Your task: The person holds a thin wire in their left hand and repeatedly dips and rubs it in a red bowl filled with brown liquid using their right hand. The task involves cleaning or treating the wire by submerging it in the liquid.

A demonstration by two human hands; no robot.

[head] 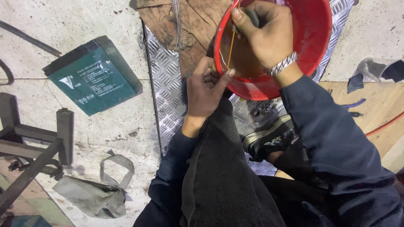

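Head view: at upper centre, the left hand (206,90) pinches the red basin (313,46) rim while the right hand (263,35) clasps a thin stick (231,47) inside; a steady rim grip would limit tipping.

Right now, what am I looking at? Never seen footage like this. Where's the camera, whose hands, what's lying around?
There is one picture, from a camera worn on a person's head, looking down past their knees. No machine: two bare hands. The left hand pinches the rim of a red bowl that holds brownish liquid. The right hand, with a metal bracelet at the wrist, reaches into the bowl, its grip closed on a small dark thing beside a thin yellow stick; what that thing is cannot be told. The bowl sits over a ridged metal plate. On the floor to the left lie a green battery, a grey cloth strap and a dark metal frame.
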